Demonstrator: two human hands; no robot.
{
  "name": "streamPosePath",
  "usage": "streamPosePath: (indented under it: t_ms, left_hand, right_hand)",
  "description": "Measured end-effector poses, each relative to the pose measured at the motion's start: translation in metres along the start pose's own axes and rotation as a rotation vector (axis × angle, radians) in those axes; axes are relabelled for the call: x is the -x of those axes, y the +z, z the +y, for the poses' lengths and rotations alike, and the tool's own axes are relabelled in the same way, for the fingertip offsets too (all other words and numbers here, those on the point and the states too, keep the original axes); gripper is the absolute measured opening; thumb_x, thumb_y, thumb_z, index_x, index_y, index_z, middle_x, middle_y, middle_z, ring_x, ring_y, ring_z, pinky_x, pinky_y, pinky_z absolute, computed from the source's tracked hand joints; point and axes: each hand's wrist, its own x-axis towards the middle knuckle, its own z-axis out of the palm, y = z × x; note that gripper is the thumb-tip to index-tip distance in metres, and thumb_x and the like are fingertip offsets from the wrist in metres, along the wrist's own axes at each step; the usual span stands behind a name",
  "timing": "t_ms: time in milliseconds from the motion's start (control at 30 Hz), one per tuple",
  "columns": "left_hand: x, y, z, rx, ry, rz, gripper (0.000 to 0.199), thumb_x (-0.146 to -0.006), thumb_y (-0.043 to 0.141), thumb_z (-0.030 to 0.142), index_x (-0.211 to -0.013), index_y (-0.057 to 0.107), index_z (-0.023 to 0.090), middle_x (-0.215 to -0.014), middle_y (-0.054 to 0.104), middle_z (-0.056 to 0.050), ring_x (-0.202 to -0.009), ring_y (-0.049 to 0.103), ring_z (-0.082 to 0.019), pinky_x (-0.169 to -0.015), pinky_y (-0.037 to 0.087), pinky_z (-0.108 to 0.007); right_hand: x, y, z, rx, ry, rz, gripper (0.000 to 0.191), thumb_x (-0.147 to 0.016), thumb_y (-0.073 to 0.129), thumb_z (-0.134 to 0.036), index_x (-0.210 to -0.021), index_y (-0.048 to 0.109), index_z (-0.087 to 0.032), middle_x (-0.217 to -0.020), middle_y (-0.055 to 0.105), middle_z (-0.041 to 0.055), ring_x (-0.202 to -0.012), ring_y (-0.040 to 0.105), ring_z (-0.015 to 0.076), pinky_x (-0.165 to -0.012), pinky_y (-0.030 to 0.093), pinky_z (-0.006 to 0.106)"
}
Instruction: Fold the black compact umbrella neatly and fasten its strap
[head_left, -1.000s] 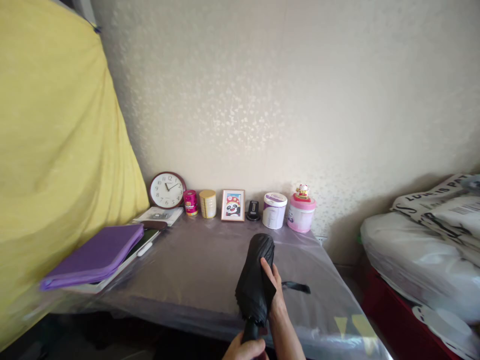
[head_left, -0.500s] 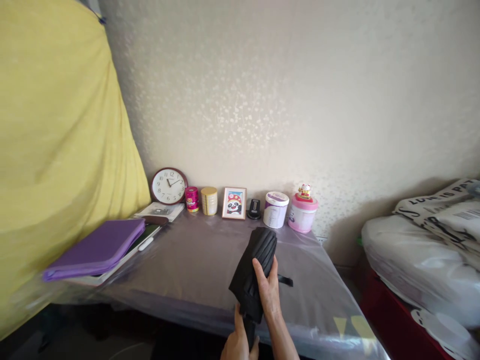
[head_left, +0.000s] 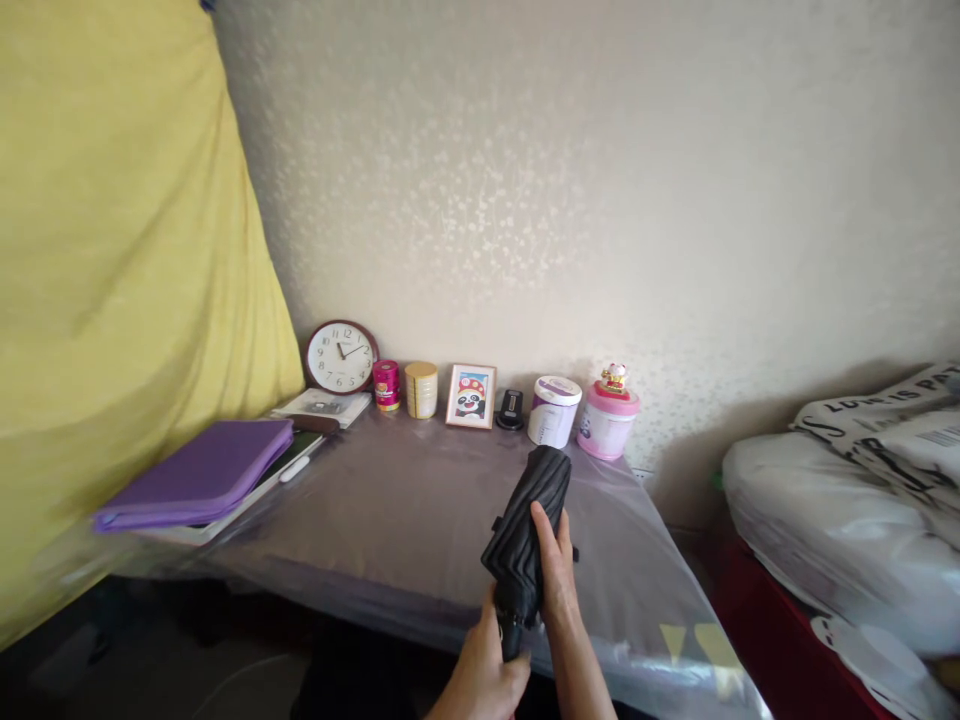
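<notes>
A folded black umbrella (head_left: 529,530) is held up over the near part of the table, its top leaning away and to the right. My left hand (head_left: 489,655) is wrapped round its handle at the bottom. Higher up, my right hand (head_left: 555,565) grips the folded cloth from the right side, thumb lying along the front. The cloth lies in slanting folds round the shaft, and a short bit of strap sticks out on each side.
Along the wall on the table (head_left: 390,490) stand a clock (head_left: 342,357), a pink tin (head_left: 386,386), a yellow-lidded jar (head_left: 421,392), a picture frame (head_left: 470,397) and two tubs (head_left: 553,412). Purple folder (head_left: 202,470) at left; white bags (head_left: 825,520) at right.
The umbrella and both hands have shifted a little right. Its cloth looks slimmer and more twisted, and the strap on the right shows less than before. The view has moved slightly.
</notes>
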Motion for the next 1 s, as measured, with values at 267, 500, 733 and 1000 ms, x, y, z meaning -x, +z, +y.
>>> streamPosePath:
  t_ms: [267, 500, 733, 1000]
  left_hand:
    - [0.002, -0.007, 0.001, -0.182, 0.075, -0.002, 0.073, -0.076, 0.046, 0.021, -0.138, 0.007, 0.016, -0.084, 0.061, -0.009, -0.064, 0.062, -0.020, -0.061, 0.047, -0.033]
    - [0.000, -0.003, 0.006, 0.091, -0.054, -0.154, 0.069, -0.076, 0.044, 0.024, -0.135, 0.008, 0.023, -0.060, 0.052, 0.005, -0.035, 0.045, -0.011, -0.038, 0.040, -0.024]
    - [0.000, -0.002, -0.001, -0.501, 0.118, 0.199, 0.073, -0.076, 0.046, 0.014, -0.138, 0.008, 0.012, -0.100, 0.061, -0.017, -0.091, 0.060, -0.026, -0.076, 0.043, -0.034]
    - [0.003, -0.011, 0.013, 0.186, -0.016, -0.251, 0.071, -0.078, 0.043, 0.027, -0.137, 0.002, 0.026, -0.064, 0.053, 0.004, -0.036, 0.046, -0.010, -0.040, 0.042, -0.024]
  right_hand:
    - [0.004, -0.001, -0.003, -0.122, 0.061, 0.023, 0.057, -0.064, 0.067, -0.050, -0.111, 0.052, -0.021, -0.069, 0.065, -0.0004, -0.057, 0.063, 0.0177, -0.053, 0.051, 0.028]
    - [0.001, -0.002, -0.001, -0.166, 0.110, -0.040, 0.057, -0.065, 0.065, -0.052, -0.111, 0.051, -0.020, -0.067, 0.065, -0.0005, -0.055, 0.061, 0.0173, -0.051, 0.050, 0.028]
    - [-0.003, -0.005, 0.010, 0.012, 0.036, 0.075, 0.055, -0.062, 0.070, -0.047, -0.107, 0.055, -0.021, -0.074, 0.065, -0.0014, -0.064, 0.062, 0.0167, -0.057, 0.051, 0.025]
    - [-0.005, -0.006, 0.011, -0.111, 0.152, -0.043, 0.057, -0.063, 0.066, -0.053, -0.107, 0.055, -0.017, -0.069, 0.066, 0.0006, -0.055, 0.060, 0.0172, -0.052, 0.050, 0.029]
